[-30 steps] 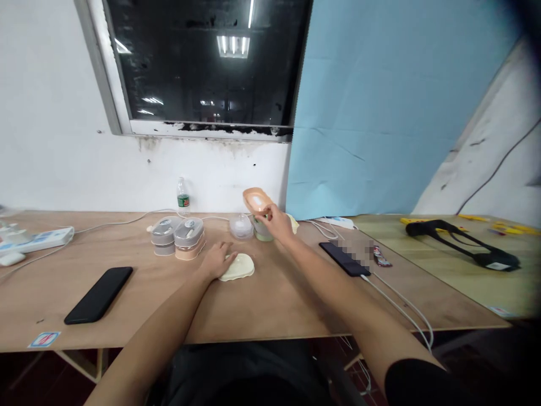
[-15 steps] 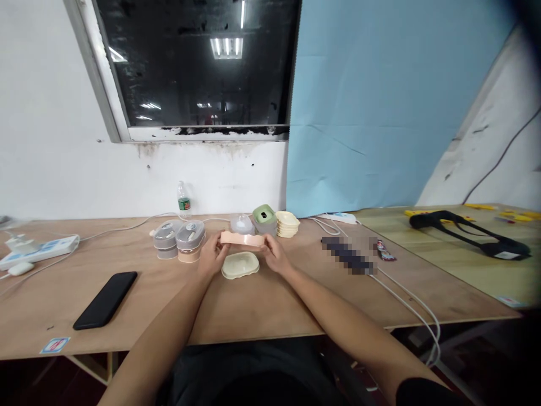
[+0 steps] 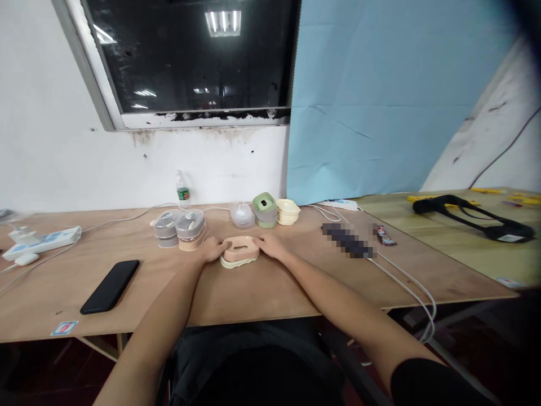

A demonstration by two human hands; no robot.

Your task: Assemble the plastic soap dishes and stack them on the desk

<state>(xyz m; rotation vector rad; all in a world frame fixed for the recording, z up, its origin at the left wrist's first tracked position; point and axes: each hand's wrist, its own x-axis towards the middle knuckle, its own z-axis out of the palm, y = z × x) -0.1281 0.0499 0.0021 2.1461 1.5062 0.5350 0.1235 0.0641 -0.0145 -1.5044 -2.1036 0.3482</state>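
Observation:
A peach-coloured plastic frame (image 3: 240, 255) with a slot in its top sits on a cream scalloped tray (image 3: 236, 264) on the wooden table. My left hand (image 3: 211, 249) grips the frame's left end, thumb on the top edge. At the right end, my right hand (image 3: 270, 246) holds it in the same way. Just left of my left hand stand two round grey-lidded containers, one with a peach base (image 3: 191, 226) and one with a grey base (image 3: 164, 226). Behind the frame are a clear dome-shaped cover (image 3: 242, 215), a green piece (image 3: 264, 202) on a grey one, and stacked cream trays (image 3: 287, 211).
A black phone (image 3: 110, 286) lies at the left, near a white power strip (image 3: 44, 243). A bottle (image 3: 182, 189) stands by the wall. White cables (image 3: 406, 293) run over the table's right side, near a pixelated dark object (image 3: 349, 241) and a small wrapped packet (image 3: 385, 235).
Both hands have lowered the peach frame from above the cream tray onto it. The frame was tilted and now lies level. The camera view has tipped down slightly.

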